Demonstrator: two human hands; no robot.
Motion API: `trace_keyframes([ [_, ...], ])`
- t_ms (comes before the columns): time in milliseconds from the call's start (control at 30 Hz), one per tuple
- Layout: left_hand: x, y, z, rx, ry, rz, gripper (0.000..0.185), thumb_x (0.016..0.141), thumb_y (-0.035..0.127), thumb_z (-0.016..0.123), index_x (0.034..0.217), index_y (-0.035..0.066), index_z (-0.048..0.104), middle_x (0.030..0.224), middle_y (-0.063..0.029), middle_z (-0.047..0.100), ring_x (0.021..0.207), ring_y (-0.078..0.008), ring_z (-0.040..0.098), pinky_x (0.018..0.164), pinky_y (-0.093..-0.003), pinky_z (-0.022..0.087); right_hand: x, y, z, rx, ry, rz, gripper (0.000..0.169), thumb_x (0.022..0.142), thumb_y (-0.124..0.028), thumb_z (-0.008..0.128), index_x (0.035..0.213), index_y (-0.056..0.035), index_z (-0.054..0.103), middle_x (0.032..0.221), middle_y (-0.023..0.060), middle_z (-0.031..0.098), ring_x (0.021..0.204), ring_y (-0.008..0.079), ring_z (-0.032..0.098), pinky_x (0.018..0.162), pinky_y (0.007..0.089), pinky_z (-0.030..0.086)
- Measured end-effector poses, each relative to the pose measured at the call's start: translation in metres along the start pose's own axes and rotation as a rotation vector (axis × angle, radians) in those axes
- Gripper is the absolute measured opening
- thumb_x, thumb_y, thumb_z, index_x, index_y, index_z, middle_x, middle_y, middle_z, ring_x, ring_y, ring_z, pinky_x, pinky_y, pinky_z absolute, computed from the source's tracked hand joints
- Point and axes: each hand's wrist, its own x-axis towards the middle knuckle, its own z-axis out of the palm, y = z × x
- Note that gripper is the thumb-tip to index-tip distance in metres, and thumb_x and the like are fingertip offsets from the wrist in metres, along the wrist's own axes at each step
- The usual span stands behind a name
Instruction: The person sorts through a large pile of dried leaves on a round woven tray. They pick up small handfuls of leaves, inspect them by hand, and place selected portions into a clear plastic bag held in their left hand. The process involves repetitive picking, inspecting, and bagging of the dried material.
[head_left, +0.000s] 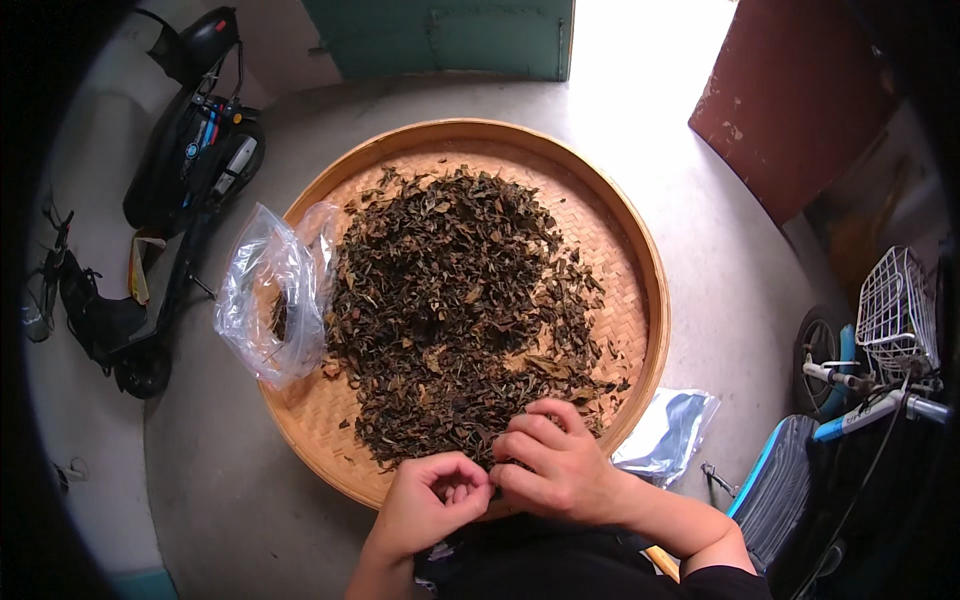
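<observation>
A round woven bamboo tray (649, 300) with a raised rim lies before me, bearing a wide heap of dark dried leaves (450, 262), probably tea. My left hand (439, 491) is at the tray's near rim, its thumb and index finger curled into a ring. Just to its right, my right hand (551, 465) bends its fingers over the near edge of the leaves. The fingertips of both hands meet; whether a small piece is pinched between them cannot be made out. A clear plastic bag (277, 300) with some leaves in it lies over the tray's left rim.
A silvery plastic pouch (667, 431) is beside the tray at the lower right. An electric scooter (169, 202) stands at the left, a bicycle with a white wire basket (896, 315) at the right. Green (450, 37) and dark red (795, 97) door panels flank the bright doorway.
</observation>
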Motion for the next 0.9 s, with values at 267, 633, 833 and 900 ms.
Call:
trace_keyframes([
  [267, -0.004, -0.005, 0.000, 0.069, -0.043, -0.071, 0.005, 0.086, 0.000, 0.073, 0.085, 0.002, 0.069, 0.074, 0.0066, 0.061, 0.067, 0.0015, 0.052, 0.059, -0.0162, 0.041, -0.014, -0.005, 0.007, 0.199, 0.002, 0.075, 0.027, 0.071, -0.020, 0.078, 0.086, -0.0097, 0.058, 0.095, 0.0050, 0.058, 0.095, 0.0258, 0.059, 0.095, 0.0455, 0.044],
  [633, -0.001, 0.007, -0.020, 0.049, 0.249, 0.106, 0.005, 0.086, 0.000, 0.074, 0.086, 0.003, 0.071, 0.073, 0.0060, 0.062, 0.064, 0.0006, 0.052, 0.059, -0.0160, 0.041, -0.009, 0.024, 0.001, 0.118, 0.032, 0.338, 0.017, 0.071, -0.001, 0.074, 0.081, -0.0094, 0.063, 0.075, 0.0040, 0.060, 0.076, 0.0238, 0.059, 0.073, 0.0367, 0.042],
  [833, 0.003, 0.033, -0.087, 0.200, 0.738, 0.384, 0.004, 0.090, -0.002, 0.072, 0.091, 0.001, 0.070, 0.081, 0.0045, 0.064, 0.071, -0.0013, 0.055, 0.064, -0.0173, 0.043, 0.024, 0.056, -0.008, -0.196, -0.054, 0.359, 0.045, 0.076, -0.007, 0.074, 0.119, -0.0051, 0.063, 0.128, 0.0196, 0.059, 0.119, 0.0337, 0.055, 0.094, 0.0442, 0.043],
  [900, 0.003, 0.034, -0.110, 0.229, 0.800, 0.432, 0.003, 0.091, -0.001, 0.072, 0.092, 0.000, 0.069, 0.083, 0.0031, 0.065, 0.074, -0.0025, 0.057, 0.068, -0.0180, 0.044, 0.027, 0.060, -0.003, -0.174, -0.191, 0.397, 0.055, 0.079, -0.013, 0.075, 0.131, -0.0054, 0.058, 0.143, 0.0244, 0.049, 0.136, 0.0394, 0.044, 0.108, 0.0494, 0.037],
])
